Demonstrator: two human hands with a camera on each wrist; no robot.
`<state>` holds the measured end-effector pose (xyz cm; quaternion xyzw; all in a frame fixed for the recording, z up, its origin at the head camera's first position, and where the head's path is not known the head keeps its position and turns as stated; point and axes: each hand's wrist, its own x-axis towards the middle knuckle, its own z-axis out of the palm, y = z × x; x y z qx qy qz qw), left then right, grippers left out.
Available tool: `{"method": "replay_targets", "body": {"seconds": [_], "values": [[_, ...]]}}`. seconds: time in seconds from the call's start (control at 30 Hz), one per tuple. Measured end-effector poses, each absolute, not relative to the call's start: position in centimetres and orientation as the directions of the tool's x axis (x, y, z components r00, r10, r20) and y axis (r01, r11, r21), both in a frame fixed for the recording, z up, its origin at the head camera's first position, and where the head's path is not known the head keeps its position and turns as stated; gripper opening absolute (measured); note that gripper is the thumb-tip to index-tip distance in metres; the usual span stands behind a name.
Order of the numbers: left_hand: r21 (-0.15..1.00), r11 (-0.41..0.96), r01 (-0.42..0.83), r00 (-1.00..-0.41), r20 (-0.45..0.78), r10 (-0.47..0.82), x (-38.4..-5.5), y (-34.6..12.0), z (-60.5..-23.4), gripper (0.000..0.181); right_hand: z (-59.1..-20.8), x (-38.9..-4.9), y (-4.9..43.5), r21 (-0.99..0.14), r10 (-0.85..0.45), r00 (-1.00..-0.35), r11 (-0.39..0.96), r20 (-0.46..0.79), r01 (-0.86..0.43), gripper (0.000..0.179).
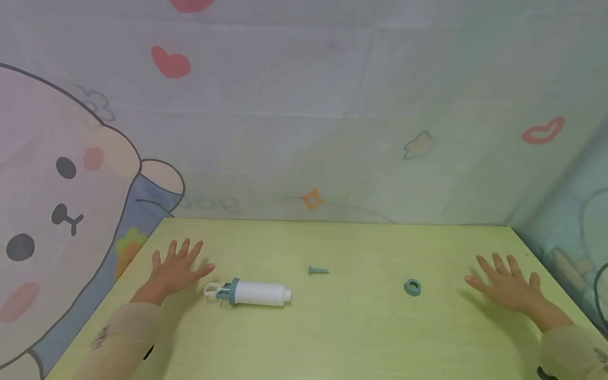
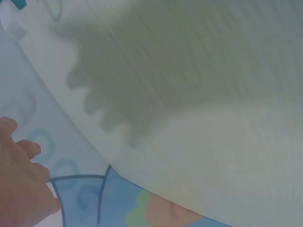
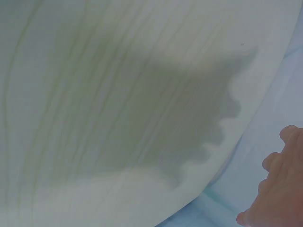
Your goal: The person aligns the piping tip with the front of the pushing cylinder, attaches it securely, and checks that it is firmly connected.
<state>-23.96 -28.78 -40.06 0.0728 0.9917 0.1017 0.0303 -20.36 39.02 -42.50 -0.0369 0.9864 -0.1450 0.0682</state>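
Observation:
Over the left side of the table, my left hand [image 1: 174, 270] is spread with its fingers apart and holds nothing. Nearest to it lies a white syringe-like tube [image 1: 260, 293] with a green collar and a white ring handle pointing left. A small green tapered nozzle [image 1: 318, 271] lies near the table's middle. Farther right is a green ring-shaped cap [image 1: 412, 287]. My right hand [image 1: 507, 285], also spread and holding nothing, is to the right of that cap. Each wrist view shows part of the left hand [image 2: 23, 179] or right hand [image 3: 279, 184] above its shadow.
The pale yellow-green table [image 1: 351, 338] ends at a back edge against a printed cloth [image 1: 285, 79] with hearts and a cartoon animal. More cloth hangs at the right side, where a dark cable [image 1: 597, 295] shows.

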Motion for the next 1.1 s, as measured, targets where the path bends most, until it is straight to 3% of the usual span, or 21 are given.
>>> {"method": "replay_targets", "body": {"seconds": [1.1], "values": [[0.198, 0.883, 0.426, -0.9, -0.004, 0.435, -25.2, -16.2, -40.5, 0.072, -42.8, -21.1, 29.7, -0.285, -0.317, -0.948, 0.905, 0.041, -0.315, 0.072]]}}
